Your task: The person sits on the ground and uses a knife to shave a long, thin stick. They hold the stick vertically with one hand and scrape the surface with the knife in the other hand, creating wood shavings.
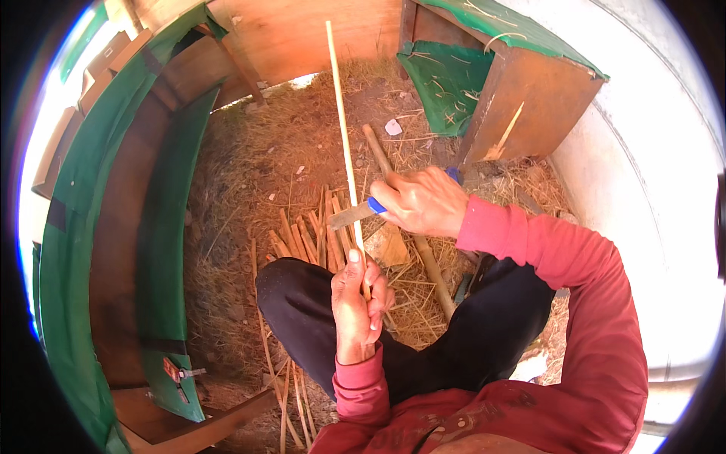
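While one green-covered ledge [162, 250] is curving along the left side, split wood pieces [306, 240], overlapping too much for a sure count, are lying on the straw-strewn floor [242, 189]. The left hand [358, 299] is gripping the lower end of one pale stick [344, 132], which is pointing up and away, and one knife [349, 217] is crossing it just above that grip. The right hand [423, 200] is clasping the knife's blue handle [376, 205]; the two hands seem to be shaving the stick, so the next stroke is probably calling for a steady left hold and a shallow blade angle. Farther right, one thick pole [433, 274] is lying on the floor, and one brown wooden box [505, 106] is standing near the pale wall [628, 189]
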Demonstrator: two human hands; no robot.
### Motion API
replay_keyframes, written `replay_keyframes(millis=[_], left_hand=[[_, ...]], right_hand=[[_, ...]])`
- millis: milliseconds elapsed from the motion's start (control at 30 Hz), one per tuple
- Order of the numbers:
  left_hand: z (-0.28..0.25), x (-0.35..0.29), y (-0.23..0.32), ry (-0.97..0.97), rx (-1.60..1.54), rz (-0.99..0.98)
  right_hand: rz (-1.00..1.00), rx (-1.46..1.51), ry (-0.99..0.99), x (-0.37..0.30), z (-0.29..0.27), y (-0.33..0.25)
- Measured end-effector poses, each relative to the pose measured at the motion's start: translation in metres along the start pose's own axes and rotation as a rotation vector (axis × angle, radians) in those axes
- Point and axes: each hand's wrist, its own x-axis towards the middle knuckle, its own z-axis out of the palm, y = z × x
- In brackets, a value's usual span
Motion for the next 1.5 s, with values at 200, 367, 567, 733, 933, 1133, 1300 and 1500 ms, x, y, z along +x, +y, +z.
replay_keyframes(millis=[200,367,567,733,933,1133,1300,1500], left_hand=[[-0.001,-0.015,-0.009,-0.035,0.038,-0.081],[-0.011,-0.035,-0.02,-0.182,0.08,-0.104],[-0.021,-0.051,-0.025,0.014,0.029,-0.179],[-0.03,-0.044,-0.018,-0.019,-0.024,-0.144],[-0.028,-0.044,-0.019,-0.028,-0.164,-0.195],[-0.026,-0.049,-0.027,-0.367,-0.601,-0.386],[-0.025,-0.054,-0.034,-0.465,-0.705,-0.386],[-0.036,-0.073,-0.042,-0.433,-0.645,-0.468]], right_hand=[[0.333,-0.181,0.05,0.018,-0.001,0.057],[0.521,-0.327,0.103,0.001,-0.002,0.118],[0.594,-0.218,0.124,-0.017,-0.005,0.119],[0.36,0.086,0.096,-0.009,-0.007,0.075],[0.053,0.289,0.013,-0.008,-0.023,0.034],[0.145,0.166,0.059,-0.01,-0.001,0.03],[0.324,0.075,0.042,-0.004,0.0,0.061],[0.613,0.003,0.161,-0.009,0.0,0.102]])
